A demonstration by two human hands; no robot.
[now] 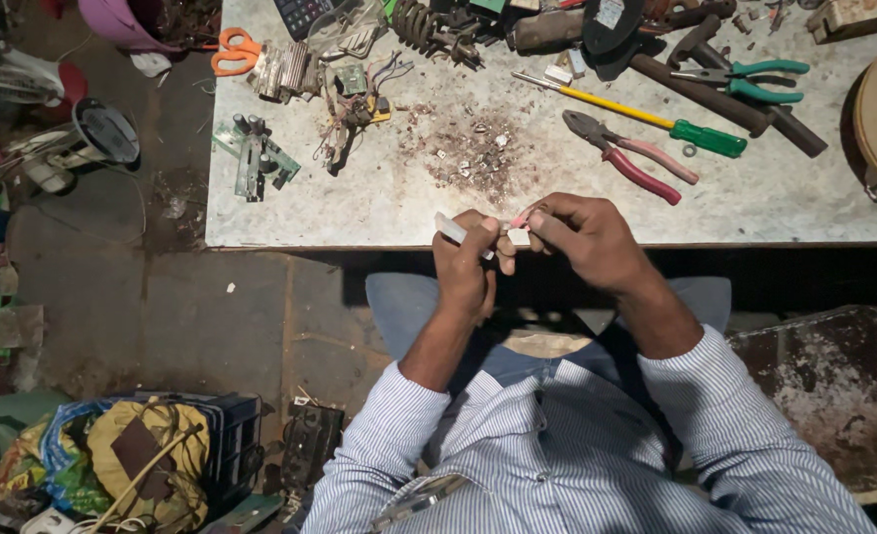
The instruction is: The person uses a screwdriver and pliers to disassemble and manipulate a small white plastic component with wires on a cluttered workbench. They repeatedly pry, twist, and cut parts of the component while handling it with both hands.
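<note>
My left hand (pixel 466 267) and my right hand (pixel 582 237) meet at the near edge of a worn grey worktable (pixel 379 208). The left hand grips a small white tube-like piece (pixel 451 226) that sticks out to the left past its fingers. The right hand pinches a small white part with a pink bit (pixel 520 228) against it. Exactly what the small parts are is too small to tell.
On the table lie red-handled pliers (pixel 626 158), a green-handled screwdriver (pixel 656 117), green-handled pliers (pixel 755 81), orange scissors (pixel 233 49), circuit boards (pixel 256 153), wire scraps and metal debris (pixel 473 148). A crate of clutter (pixel 162 445) sits on the floor at left, a rusty seat (pixel 834 386) at right.
</note>
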